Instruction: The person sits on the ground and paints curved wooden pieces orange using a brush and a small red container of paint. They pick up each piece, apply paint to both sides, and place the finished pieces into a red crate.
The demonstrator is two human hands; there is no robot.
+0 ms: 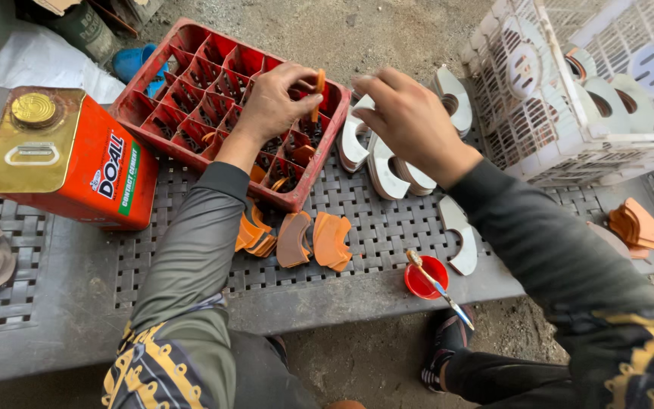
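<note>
Upright orange curved piece (319, 92) over red crate (191, 45)

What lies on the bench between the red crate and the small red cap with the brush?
In the head view, loose orange curved pieces lie on the bench between the red crate and the red cap.

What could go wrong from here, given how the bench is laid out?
1. The red cup with the brush sits at the bench edge under the right forearm; a sweep back could tip it.
2. The left hand pinches an orange piece upright over the red crate; a loose grip may drop it into the wrong cell.
3. The right hand could nudge the leaning white pieces over.
</note>
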